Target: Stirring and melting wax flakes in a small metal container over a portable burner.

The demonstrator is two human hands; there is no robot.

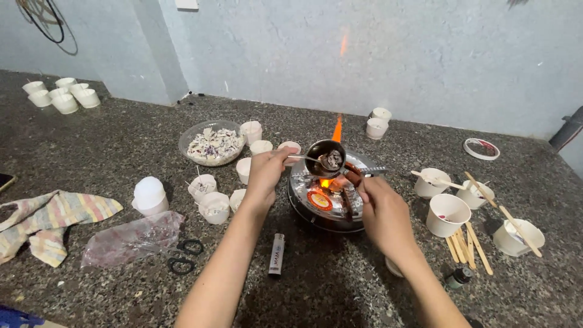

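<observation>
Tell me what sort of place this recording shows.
Probably a home or small workshop bench for candle making: a speckled stone counter, a small burner with a flame heating a ladle, and many small white cups.

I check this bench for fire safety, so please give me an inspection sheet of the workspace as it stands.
Surface: dark speckled stone counter, bearing loose items across its width.
Job's things: small round burner lit, orange flame rising behind a dark ladle of pale lumps held over it.
Clutter: lighter, scissors, plastic bag, striped cloth, bowl of chips, white cups, wooden sticks.
Hands: left hand grips the ladle's handle; right hand touches the burner's edge.
Cables: dark loop hanging on the wall.
Surroundings: pale blue wall.
</observation>
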